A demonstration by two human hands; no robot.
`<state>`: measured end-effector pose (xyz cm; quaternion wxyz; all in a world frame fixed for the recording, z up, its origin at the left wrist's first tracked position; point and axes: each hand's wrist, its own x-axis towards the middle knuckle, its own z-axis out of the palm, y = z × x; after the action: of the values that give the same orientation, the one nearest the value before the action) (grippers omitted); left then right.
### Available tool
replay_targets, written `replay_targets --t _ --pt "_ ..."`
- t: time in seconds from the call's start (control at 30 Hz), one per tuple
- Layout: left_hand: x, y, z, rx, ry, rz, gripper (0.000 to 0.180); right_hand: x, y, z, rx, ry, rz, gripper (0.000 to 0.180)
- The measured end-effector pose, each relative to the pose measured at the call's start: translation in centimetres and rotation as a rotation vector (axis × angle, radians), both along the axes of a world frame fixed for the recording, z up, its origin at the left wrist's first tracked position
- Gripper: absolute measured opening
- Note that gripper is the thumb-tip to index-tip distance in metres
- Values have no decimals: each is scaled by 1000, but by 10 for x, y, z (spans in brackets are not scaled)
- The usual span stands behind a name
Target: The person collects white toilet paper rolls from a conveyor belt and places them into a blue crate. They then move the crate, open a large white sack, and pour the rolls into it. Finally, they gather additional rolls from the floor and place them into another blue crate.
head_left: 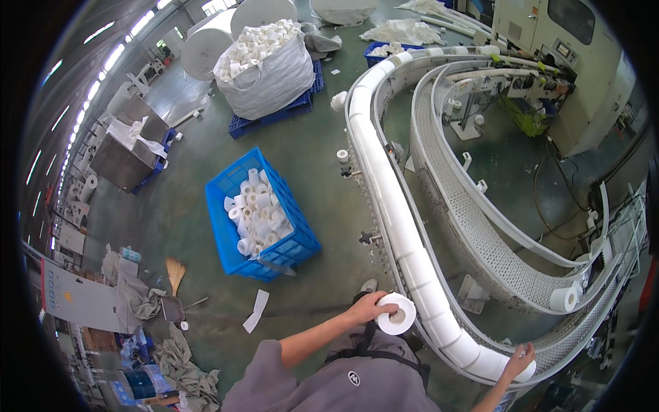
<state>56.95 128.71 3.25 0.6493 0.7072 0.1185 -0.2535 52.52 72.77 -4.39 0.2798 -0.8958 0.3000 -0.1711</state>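
My left hand point(367, 307) grips a white toilet paper roll point(406, 321) in front of my body. Its thumb reaches toward the core hole, and the roll's round end faces up. Beside me, a long row of white rolls point(405, 240) lies end to end on the curved conveyor point(439, 285). Over at the right, my right hand point(518, 362) is at the front end of this row, by the last roll point(527, 373). Its fingers are curved and apart, holding nothing that I can see; whether the palm touches the roll is unclear.
A blue crate point(223, 230) of loose rolls stands on the floor at left. Farther back, a full white sack point(264, 89) rests on a blue pallet point(240, 127). Another conveyor lane point(473, 237) carries a single roll point(564, 299). A broom point(176, 273) and dustpan point(171, 309) are far left.
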Motion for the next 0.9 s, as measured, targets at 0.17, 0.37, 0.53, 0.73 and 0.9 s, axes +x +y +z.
replay_targets --t 0.17,0.37,0.53,0.73,0.9 --pt "2 17 3 -325 89 -36 22 48 76 28 221 -152 243 27" --pt "0 62 18 -377 88 -54 22 63 139 55 296 -62 483 21" --pt "-5 75 26 -394 110 -140 27 57 159 46 394 -65 499 16" --pt "-10 146 25 -277 334 -85 37 54 173 45 380 12 532 11" --pt "-58 244 -22 -872 -180 1134 62 54 189 57 387 33 535 12"
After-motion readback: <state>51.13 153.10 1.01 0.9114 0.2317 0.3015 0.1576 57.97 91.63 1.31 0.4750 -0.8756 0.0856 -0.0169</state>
